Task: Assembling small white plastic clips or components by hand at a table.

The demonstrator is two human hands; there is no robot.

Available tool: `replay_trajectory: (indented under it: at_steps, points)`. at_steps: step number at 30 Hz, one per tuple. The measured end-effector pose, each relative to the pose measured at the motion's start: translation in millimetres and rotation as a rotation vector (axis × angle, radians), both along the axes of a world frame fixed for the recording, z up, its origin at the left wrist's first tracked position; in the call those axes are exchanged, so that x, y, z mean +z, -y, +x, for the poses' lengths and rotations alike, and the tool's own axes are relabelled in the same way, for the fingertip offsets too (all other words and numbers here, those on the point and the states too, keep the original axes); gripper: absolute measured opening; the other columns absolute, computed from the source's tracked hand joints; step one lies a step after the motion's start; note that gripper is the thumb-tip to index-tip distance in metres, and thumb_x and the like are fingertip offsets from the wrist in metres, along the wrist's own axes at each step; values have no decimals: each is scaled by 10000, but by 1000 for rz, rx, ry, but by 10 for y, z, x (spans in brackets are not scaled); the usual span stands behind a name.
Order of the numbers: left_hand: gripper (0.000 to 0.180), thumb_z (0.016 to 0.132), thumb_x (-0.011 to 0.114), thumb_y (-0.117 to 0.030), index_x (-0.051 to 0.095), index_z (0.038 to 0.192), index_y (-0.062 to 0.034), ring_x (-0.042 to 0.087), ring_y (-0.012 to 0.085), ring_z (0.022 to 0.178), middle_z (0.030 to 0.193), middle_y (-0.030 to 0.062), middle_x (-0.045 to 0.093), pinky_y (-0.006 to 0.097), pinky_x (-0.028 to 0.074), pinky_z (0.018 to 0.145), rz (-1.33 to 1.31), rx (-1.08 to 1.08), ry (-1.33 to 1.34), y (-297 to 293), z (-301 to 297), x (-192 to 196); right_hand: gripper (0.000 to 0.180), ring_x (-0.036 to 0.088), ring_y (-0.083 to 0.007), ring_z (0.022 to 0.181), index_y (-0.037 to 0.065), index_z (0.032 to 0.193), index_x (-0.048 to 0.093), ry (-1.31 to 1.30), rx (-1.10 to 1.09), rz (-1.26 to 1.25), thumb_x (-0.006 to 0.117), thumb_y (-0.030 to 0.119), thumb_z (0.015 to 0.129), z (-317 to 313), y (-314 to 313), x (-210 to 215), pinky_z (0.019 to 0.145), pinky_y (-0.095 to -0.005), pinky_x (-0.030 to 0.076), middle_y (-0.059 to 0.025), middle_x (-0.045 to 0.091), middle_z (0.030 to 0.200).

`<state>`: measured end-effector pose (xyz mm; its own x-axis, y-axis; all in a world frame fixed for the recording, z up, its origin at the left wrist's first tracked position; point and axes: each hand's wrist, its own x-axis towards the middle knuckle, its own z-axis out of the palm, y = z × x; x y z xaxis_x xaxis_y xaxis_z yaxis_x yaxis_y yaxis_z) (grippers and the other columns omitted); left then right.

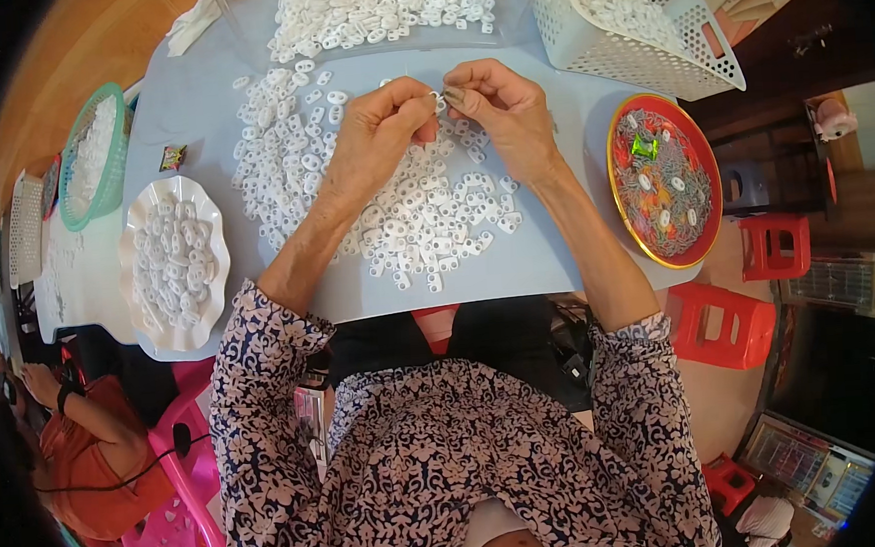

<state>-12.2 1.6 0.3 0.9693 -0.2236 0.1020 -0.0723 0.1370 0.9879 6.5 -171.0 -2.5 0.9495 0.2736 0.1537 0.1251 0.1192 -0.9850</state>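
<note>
Both hands are up together over the middle of the desk (547, 257), which has a pale grey-blue top. The left hand (374, 142) and right hand (508, 109) meet fingertip to fingertip, and both are pinched shut on one small white ring piece (438, 100) held between them, just above the desk. Right under the hands there's a big loose pile of white pieces (424, 224) spread all over the desk, same kind of little oval things with holes. A second heap (381, 11) sits in a clear tray at the far edge. To the right of that there's a white perforated basket (684, 48), tilted, with more white stuff inside. On the right side of the desk is a red plate (701, 247) with a gold rim, holding a mixed jumble of small bits plus something bright green (644, 147). On the left, a white scalloped dish (138, 292) is full of the white pieces, and farther left a green basket (117, 188) holds more. There's a small wrapper (172, 157) lying between them. Red stools (726, 321) stand off the right side, and another person (77, 446) in orange sits at lower left.
</note>
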Motion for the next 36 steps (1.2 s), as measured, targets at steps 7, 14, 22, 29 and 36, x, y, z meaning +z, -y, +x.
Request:
replay_trajectory:
  at_steps: [7, 14, 22, 29, 36]
  points:
    - [169, 893, 522, -129, 609, 829, 0, 507, 72, 629, 652, 8, 565, 224, 425, 606, 54, 26, -12, 19, -9, 11, 210, 600, -80, 813, 0, 1071, 600, 15, -70, 20, 625, 78, 878, -29, -28, 11, 739, -215, 503, -40, 651, 927]
    - [172, 901, 512, -127, 602, 830, 0, 507, 67, 625, 647, 4, 558, 217, 419, 597, 73, 41, 9, 40, -24, -6, 220, 608, -90, 835, 0, 1083, 596, 46, -61, 27, 625, 62, 873, -47, -53, -2, 743, -230, 518, -49, 655, 937]
    - [170, 909, 507, -131, 597, 841, -3, 485, 55, 622, 650, -3, 551, 204, 389, 575, 85, 84, 35, 80, -52, -57, 157, 615, -90, 755, -25, 1005, 632, 9, -124, 50, 627, 21, 856, -92, -95, 74, 702, -218, 523, -52, 659, 853]
    - [151, 897, 522, -127, 594, 835, -10, 467, 41, 615, 656, -9, 552, 200, 367, 550, 77, 8, 64, 60, -59, -1, 118, 517, -58, 684, -20, 920, 654, 16, -32, -59, 630, 88, 878, -56, 29, 61, 622, -184, 418, 1, 609, 762]
    - [141, 875, 542, -118, 591, 785, -21, 439, 32, 593, 633, -22, 553, 206, 335, 531, 203, -6, 65, 47, -56, 39, 143, 489, -29, 598, -16, 829, 653, 48, -94, -131, 637, 119, 873, -47, 10, 18, 532, -186, 405, 11, 605, 674]
